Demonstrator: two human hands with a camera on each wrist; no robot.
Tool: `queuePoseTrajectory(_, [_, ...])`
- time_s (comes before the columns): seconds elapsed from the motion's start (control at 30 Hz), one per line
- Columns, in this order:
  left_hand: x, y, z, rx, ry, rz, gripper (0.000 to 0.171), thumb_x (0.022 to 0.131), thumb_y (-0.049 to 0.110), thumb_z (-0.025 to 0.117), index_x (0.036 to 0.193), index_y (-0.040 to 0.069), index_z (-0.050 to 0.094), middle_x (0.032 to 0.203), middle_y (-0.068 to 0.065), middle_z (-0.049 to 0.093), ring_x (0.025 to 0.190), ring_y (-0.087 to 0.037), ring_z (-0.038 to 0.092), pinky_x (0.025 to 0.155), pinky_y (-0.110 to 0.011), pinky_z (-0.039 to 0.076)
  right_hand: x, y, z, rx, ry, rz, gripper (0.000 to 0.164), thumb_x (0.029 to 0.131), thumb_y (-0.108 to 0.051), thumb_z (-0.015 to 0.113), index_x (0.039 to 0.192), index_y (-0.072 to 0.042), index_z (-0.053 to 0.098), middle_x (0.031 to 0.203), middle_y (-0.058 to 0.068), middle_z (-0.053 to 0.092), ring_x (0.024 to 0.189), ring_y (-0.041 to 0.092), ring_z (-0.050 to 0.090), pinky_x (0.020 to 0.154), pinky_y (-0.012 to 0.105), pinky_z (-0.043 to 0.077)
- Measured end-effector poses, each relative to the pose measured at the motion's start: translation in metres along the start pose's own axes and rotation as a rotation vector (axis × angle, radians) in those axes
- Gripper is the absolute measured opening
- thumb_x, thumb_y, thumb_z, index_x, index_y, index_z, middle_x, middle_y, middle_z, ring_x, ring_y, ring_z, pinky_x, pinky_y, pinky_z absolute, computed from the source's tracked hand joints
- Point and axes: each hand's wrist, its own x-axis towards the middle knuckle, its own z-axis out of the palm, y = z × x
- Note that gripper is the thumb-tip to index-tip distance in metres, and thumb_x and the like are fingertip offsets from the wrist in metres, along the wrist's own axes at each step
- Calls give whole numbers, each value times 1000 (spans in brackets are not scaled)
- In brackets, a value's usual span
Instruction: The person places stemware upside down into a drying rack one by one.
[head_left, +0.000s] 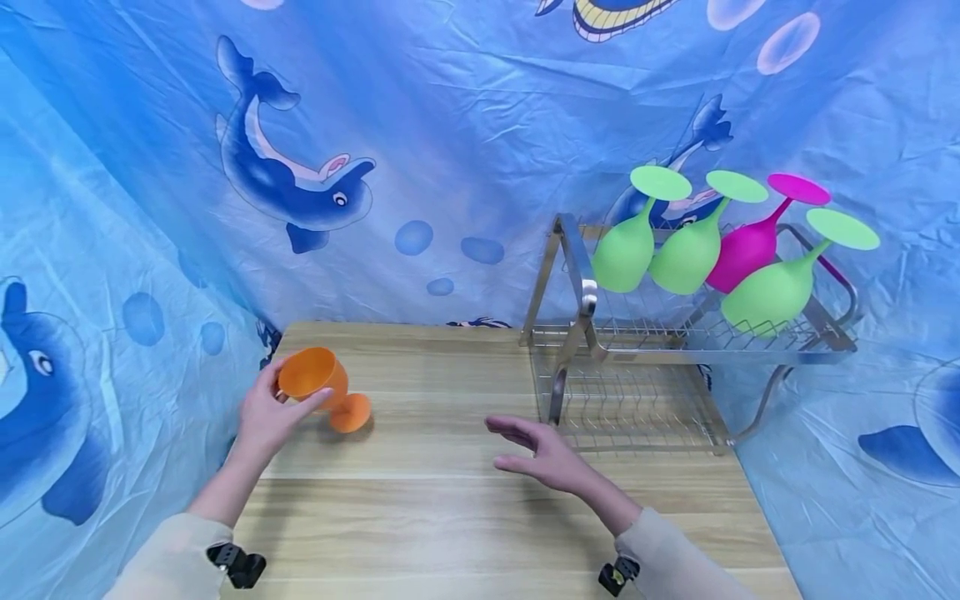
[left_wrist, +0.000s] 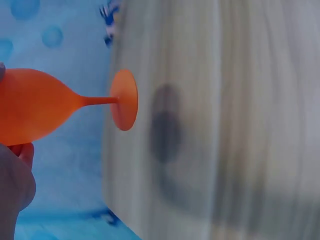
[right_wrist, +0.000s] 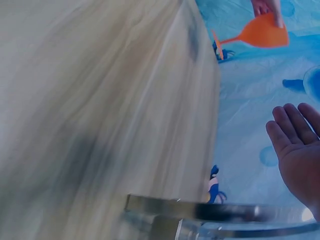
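Observation:
An orange wine glass (head_left: 313,375) is in my left hand (head_left: 264,415), which grips it round the bowl near the rim at the left of the table. Its mouth faces up and toward me in the head view. In the left wrist view the stem and round foot (left_wrist: 124,100) hang above the wood, with a shadow below. My right hand (head_left: 546,457) hovers over the middle of the table with fingers extended and nothing in it. It is just left of the metal dish rack (head_left: 712,357).
On the rack's upper tier several wine glasses stand upside down: green ones (head_left: 624,254) and a magenta one (head_left: 746,250). The lower tier (head_left: 637,408) is a wire grid. Blue dolphin-print cloth (head_left: 450,150) encloses the wooden table (head_left: 420,517) at the back and sides.

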Motion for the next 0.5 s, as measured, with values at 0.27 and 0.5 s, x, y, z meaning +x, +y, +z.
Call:
queuePoseTrajectory(0.27, [-9, 54, 29, -123, -87, 122, 84, 89, 36, 90, 158, 14, 48, 145, -11, 60, 123, -28, 62, 93, -5, 47, 36, -19, 9, -120, 25, -30, 67, 97, -24, 82, 157, -11, 54, 157, 4, 57, 146, 25, 54, 121, 37, 44])
queuePoseTrajectory(0.5, [-12, 90, 51, -218, -147, 146, 84, 88, 34, 92, 158, 16, 49, 147, -10, 60, 127, -29, 63, 100, -11, 49, 65, -27, 14, -189, 71, -70, 72, 96, -27, 84, 159, -13, 52, 158, 2, 57, 145, 21, 54, 120, 36, 45])
